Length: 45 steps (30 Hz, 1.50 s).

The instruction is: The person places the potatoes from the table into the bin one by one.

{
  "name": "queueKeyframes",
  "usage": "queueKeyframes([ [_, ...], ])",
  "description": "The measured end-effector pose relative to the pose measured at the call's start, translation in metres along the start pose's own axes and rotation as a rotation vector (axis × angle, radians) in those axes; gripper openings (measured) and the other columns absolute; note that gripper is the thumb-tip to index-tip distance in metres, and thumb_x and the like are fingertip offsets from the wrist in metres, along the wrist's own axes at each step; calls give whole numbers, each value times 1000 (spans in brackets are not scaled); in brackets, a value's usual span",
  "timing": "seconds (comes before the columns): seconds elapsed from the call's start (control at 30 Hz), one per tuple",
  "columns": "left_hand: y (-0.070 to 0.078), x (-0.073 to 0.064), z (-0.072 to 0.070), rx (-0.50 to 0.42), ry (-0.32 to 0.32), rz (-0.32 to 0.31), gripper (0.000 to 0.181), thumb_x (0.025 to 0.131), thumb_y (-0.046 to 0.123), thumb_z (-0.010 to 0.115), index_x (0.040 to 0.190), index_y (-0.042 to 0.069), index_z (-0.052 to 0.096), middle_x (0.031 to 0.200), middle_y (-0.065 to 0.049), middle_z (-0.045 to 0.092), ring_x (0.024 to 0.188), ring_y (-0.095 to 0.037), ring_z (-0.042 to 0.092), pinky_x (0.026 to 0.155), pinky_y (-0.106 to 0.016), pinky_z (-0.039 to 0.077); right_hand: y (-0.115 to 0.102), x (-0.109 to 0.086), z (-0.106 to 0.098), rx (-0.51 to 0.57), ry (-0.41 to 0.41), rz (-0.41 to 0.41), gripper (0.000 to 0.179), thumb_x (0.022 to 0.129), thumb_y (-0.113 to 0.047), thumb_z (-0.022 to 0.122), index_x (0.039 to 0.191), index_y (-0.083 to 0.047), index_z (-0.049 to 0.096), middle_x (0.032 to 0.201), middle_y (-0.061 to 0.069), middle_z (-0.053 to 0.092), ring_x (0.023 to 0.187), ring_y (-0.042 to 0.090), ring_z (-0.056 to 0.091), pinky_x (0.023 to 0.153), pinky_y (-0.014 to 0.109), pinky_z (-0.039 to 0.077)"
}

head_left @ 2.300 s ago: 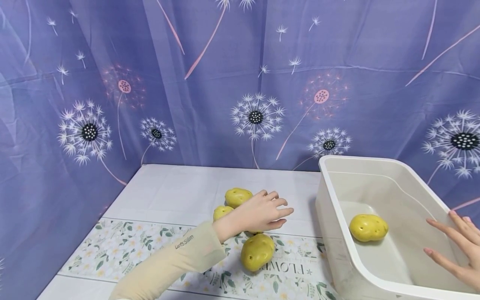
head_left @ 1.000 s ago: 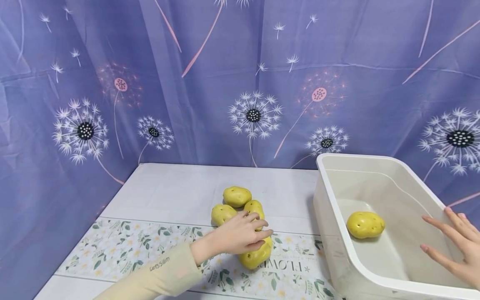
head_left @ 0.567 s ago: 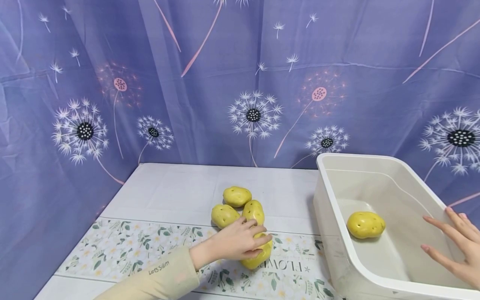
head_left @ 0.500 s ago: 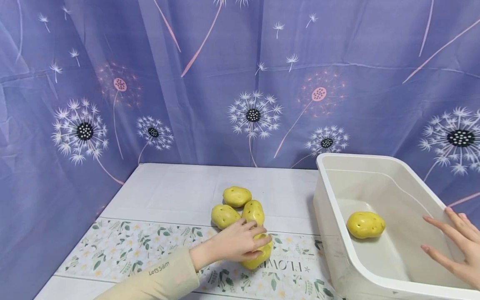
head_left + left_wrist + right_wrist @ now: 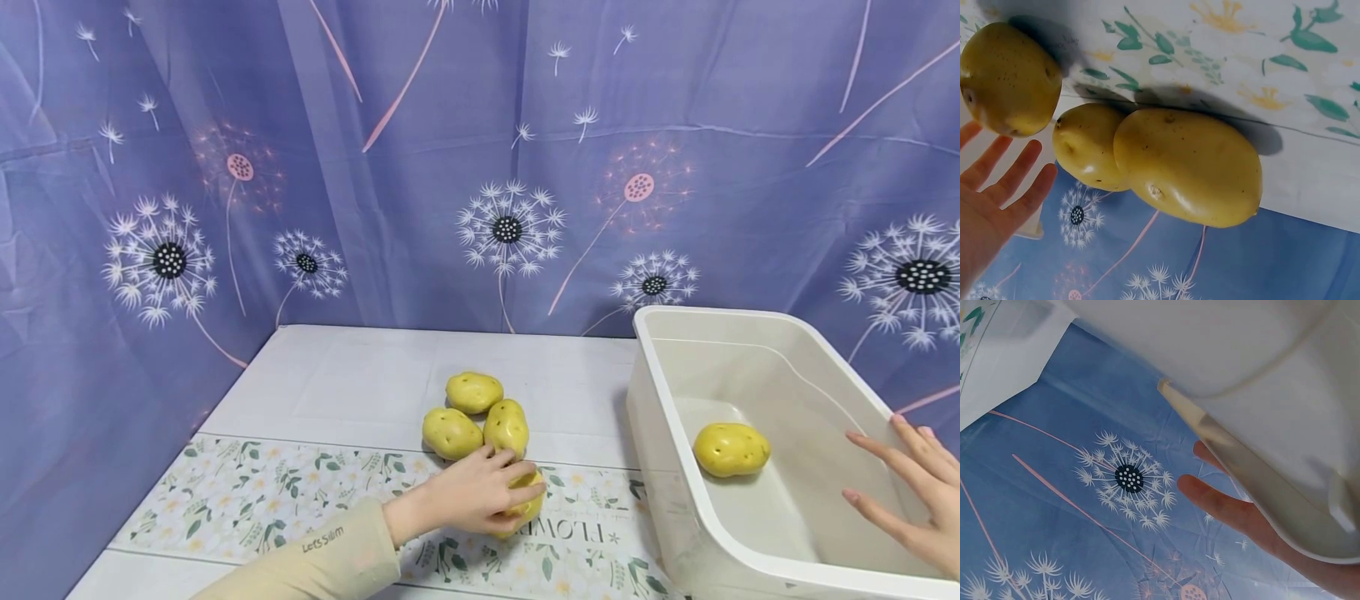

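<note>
My left hand [image 5: 483, 493] is bent over the nearest yellow potato [image 5: 531, 504], its fingers across the top and the thumb on the near side. In the left wrist view, the fingers [image 5: 1027, 186] meet that potato's edge [image 5: 1010, 78]. Beyond the hand lie three more: one potato [image 5: 507, 427] close to the fingers, one potato [image 5: 452, 433] to its left and one potato [image 5: 474, 392] farthest back. My right hand [image 5: 918, 492] rests at the right rim of a white plastic bin [image 5: 678, 450], fingers spread and straight. In the right wrist view, fingertips [image 5: 1207, 495] show outside the bin's wall.
One potato [image 5: 732, 450] lies on the bin's floor near its left wall. The bin stands on the right of the table, which has a white cloth [image 5: 360, 375] with a floral band [image 5: 262, 492]. A purple dandelion curtain [image 5: 405, 208] hangs behind and at the left.
My left hand has come back leftward and down from beyond the potatoes onto the nearest one. Lately its thumb has shifted lower around that potato. The right hand stays at the bin's rim.
</note>
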<state>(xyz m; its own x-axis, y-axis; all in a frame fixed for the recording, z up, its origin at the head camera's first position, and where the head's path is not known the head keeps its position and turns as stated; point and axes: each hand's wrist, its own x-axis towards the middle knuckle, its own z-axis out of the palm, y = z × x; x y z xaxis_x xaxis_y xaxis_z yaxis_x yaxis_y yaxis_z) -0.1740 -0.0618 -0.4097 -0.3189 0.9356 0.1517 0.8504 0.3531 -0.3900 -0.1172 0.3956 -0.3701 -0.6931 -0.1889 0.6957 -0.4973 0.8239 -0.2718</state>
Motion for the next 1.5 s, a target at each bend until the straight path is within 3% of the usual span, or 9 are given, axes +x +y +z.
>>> queueKeyframes([
  [0.37, 2, -3, 8, -41, -27, 1, 48, 86, 48, 46, 128, 24, 48, 126, -1, 50, 106, -18, 51, 79, -30, 47, 0, 1, 0, 9, 1, -5, 59, 74, -41, 68, 122, -11, 55, 141, 9, 28, 133, -3, 14, 111, 17, 4],
  [0.57, 3, -3, 12, -80, -36, 5, 51, 85, 49, 47, 129, 24, 46, 130, -2, 46, 110, -18, 48, 79, -31, 47, -2, 1, -1, 14, 2, -6, 58, 74, -41, 68, 123, -12, 55, 142, 4, 27, 133, -3, 14, 111, 17, 3],
  [0.8, 5, -2, 13, -109, -105, 21, 65, 81, 56, 49, 135, 23, 37, 137, -5, 38, 119, -27, 43, 89, -38, 45, 0, 1, -1, 8, 9, -15, 62, 73, -46, 67, 119, -7, 57, 140, 4, 28, 133, -3, 15, 111, 17, 5],
  [1.03, 6, -1, 14, -66, -107, 52, 70, 78, 58, 52, 136, 23, 36, 138, -6, 37, 118, -27, 43, 86, -36, 46, -1, 1, -2, -7, -18, 13, 59, 72, -33, 71, 125, -14, 53, 143, 15, 24, 133, -5, 12, 111, 18, 2],
  [1.23, 5, 0, 12, -34, -128, 68, 72, 76, 59, 54, 136, 23, 35, 139, -5, 36, 118, -26, 43, 84, -35, 47, -3, 2, -1, 2, -8, 15, 56, 74, -34, 69, 126, -20, 52, 143, 16, 24, 132, -6, 12, 111, 19, 2],
  [1.5, 5, -1, 11, 9, -143, 89, 77, 74, 60, 56, 137, 22, 34, 139, -5, 34, 117, -23, 42, 84, -32, 46, -3, 0, -1, -2, -9, 9, 58, 72, -32, 71, 125, -15, 53, 143, 14, 24, 133, -5, 12, 112, 19, 2],
])
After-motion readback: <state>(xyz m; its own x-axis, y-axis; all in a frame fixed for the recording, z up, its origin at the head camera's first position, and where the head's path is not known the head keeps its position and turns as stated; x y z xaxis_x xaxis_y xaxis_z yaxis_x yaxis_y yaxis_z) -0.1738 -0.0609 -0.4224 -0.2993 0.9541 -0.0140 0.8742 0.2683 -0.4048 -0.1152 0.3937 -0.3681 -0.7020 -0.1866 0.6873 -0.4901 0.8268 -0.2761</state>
